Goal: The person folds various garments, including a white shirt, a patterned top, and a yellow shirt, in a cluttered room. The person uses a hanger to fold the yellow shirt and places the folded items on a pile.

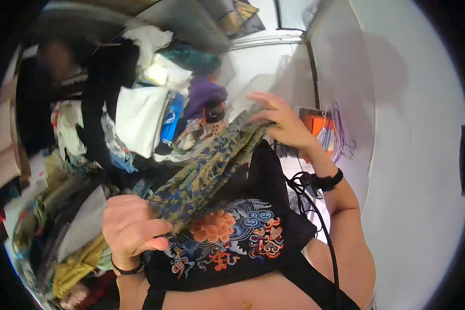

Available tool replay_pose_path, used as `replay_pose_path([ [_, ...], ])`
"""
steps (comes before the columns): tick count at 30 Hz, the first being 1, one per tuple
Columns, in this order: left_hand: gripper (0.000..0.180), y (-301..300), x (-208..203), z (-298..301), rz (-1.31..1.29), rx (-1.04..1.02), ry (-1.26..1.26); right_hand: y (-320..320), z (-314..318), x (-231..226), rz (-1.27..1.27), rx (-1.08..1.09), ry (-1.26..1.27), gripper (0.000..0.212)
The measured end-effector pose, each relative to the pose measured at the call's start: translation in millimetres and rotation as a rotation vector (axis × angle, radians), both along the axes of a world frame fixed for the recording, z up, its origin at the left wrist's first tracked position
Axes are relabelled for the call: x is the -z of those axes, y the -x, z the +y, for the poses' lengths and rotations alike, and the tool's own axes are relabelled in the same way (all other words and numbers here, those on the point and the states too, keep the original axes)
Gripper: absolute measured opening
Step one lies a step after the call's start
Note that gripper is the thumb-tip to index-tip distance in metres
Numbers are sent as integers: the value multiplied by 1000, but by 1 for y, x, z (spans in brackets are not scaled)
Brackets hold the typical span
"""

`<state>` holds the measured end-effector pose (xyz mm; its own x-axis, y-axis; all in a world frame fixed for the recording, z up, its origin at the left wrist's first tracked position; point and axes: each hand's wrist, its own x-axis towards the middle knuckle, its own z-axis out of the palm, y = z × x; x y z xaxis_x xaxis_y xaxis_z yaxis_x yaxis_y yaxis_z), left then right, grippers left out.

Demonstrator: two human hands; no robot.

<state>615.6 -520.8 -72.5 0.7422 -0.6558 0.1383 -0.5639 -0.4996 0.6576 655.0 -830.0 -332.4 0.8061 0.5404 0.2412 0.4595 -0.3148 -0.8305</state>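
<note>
A patterned cloth (pixel 206 168), green with blue floral figures, is stretched in loose folds across the front of my body. Its lower left end is gripped in the closed fingers of my left hand (pixel 132 225). My right hand (pixel 281 119) holds the upper right end, thumb and fingers around it and some fingertips raised. Whether the cloth is a scarf or a garment, I cannot tell. Behind it is the black embroidered top (pixel 217 258) I wear.
Folded white cloth (pixel 142 119), a blue item (pixel 171 119) and purple fabric (pixel 204 95) lie in a heap ahead. Piled clothes (pixel 82 263) fill the left, near a blurred person (pixel 59 64). Hangers (pixel 336 137) sit by the right wall (pixel 413 155). A black cable (pixel 328 227) runs along my right arm.
</note>
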Motion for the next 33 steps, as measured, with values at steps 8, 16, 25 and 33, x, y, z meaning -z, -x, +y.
replay_pose_path([
  [8, 27, 110, -29, 141, 126, -624, -305, 4, 69, -145, 448, -127, -34, 38],
  [16, 18, 278, -68, 278, 301, -928, 37, 56, 228, -262, 79, -790, -137, 20],
  [25, 66, 397, 51, 338, 223, -779, 623, 244, 443, -243, 240, -492, -264, 26],
  [33, 61, 427, -14, 374, -224, -936, 374, 326, 546, -237, 478, -1215, -247, 73],
])
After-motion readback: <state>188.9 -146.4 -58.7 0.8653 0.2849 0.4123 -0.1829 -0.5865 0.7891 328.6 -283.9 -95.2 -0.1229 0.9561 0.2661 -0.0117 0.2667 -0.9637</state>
